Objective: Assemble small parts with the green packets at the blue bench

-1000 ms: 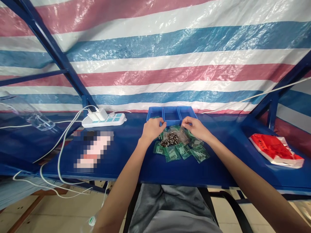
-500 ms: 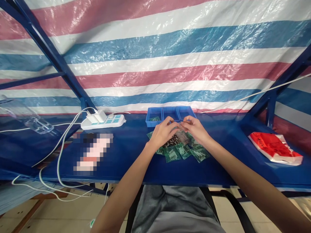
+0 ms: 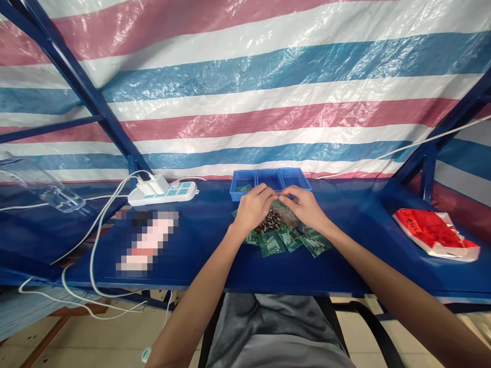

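Note:
My left hand (image 3: pixel 254 206) and my right hand (image 3: pixel 306 207) meet at the fingertips just in front of a blue three-compartment tray (image 3: pixel 243 196). The fingers of both are pinched together, and whatever lies between them is too small or hidden to name. Below the hands sits a heap of small dark and shiny metal parts (image 3: pixel 271 221). Several small green-tinted plastic bags (image 3: pixel 271 244) with slim pale pieces inside lie around the heap, partly covered by my hands. Another green bag (image 3: pixel 243 188) rests in the tray's left compartment.
On the blue table (image 3: pixel 215 245), a white power strip (image 3: pixel 180 192) with plugged-in chargers stands at the back left, its cables (image 3: pixel 94 255) hanging over the front edge. A blurred-out item (image 3: pixel 149 243) lies left. A red and white package (image 3: pixel 437 234) is at right.
My hands have drawn closer together, the right one shifting slightly left. More of the metal heap shows below them. The bags and tray stay put.

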### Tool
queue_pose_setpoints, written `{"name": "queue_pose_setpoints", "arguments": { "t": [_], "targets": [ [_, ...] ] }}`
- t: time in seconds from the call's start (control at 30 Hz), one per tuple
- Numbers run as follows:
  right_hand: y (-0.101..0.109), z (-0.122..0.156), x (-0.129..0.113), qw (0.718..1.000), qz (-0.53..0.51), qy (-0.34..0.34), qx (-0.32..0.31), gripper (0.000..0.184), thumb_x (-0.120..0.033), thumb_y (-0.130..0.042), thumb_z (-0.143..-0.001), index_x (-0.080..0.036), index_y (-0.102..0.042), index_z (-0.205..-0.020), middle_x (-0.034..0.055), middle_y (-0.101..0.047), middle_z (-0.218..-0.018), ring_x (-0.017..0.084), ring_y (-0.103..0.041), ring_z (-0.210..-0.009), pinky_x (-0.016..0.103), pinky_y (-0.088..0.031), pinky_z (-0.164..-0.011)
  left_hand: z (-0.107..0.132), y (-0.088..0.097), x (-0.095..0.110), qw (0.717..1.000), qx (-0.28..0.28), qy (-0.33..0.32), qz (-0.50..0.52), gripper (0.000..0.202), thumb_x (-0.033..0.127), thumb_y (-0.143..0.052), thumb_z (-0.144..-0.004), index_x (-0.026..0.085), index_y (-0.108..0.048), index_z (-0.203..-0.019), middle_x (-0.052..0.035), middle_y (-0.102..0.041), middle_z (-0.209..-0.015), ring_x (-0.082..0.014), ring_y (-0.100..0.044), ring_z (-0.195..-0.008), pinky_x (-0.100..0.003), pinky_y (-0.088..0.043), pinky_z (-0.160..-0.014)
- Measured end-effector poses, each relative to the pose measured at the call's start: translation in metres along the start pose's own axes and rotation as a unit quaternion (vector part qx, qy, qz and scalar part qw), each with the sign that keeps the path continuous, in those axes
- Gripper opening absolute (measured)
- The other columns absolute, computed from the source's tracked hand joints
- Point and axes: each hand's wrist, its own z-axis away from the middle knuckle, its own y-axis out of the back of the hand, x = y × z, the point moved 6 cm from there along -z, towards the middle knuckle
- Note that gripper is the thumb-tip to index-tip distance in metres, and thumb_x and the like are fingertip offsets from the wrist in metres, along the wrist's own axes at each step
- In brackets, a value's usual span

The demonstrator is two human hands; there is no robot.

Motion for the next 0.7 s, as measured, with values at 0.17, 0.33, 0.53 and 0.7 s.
{"name": "queue_pose_setpoints", "arguments": {
  "t": [0.17,0.33,0.53,0.7],
  "targets": [
    [0.005,-0.001,0.003,1.000,-0.021,-0.005,0.023,0.030,-0.048,-0.058,-0.094,-0.022,-0.065,-0.081,0.0042,-0.067,-0.080,0.021,-0.058,-0.075,0.032,-0.046,-0.065,0.000,0.000,0.005,1.000,-0.017,0.007,0.001,0.026,0.034,-0.045,-0.105,0.021,-0.056,-0.125,-0.0052,-0.065,-0.103,-0.0162,-0.065,-0.088,-0.026,-0.049,-0.068],
    [0.006,-0.001,0.011,0.999,-0.013,-0.015,0.036,0.036,-0.052,-0.058,-0.092,-0.022,-0.059,-0.072,0.0018,-0.059,-0.069,0.019,-0.051,-0.068,0.031,-0.040,-0.063,0.002,-0.008,0.003,0.999,-0.046,-0.001,-0.020,0.058,0.027,-0.050,-0.100,0.028,-0.026,-0.154,-0.0066,-0.061,-0.120,-0.0143,-0.064,-0.080,-0.023,-0.045,-0.056],
    [0.002,0.001,0.011,0.998,-0.042,-0.023,0.036,0.040,-0.055,-0.059,-0.092,-0.021,-0.060,-0.071,0.0013,-0.059,-0.069,0.018,-0.051,-0.067,0.031,-0.038,-0.063,0.002,-0.007,0.004,0.995,-0.062,-0.024,-0.068,0.028,0.024,-0.050,-0.099,0.023,-0.048,-0.127,-0.0073,-0.058,-0.119,-0.0160,-0.065,-0.085,-0.024,-0.047,-0.059],
    [-0.001,0.003,0.009,0.998,-0.046,-0.023,0.031,0.047,-0.059,-0.058,-0.093,-0.021,-0.061,-0.067,0.0018,-0.058,-0.065,0.018,-0.051,-0.063,0.031,-0.038,-0.059,0.003,-0.009,0.008,0.985,-0.081,-0.055,-0.141,0.015,0.028,-0.045,-0.103,0.020,-0.055,-0.111,-0.0077,-0.059,-0.107,-0.0193,-0.065,-0.092,-0.025,-0.043,-0.057]
  ]
}}
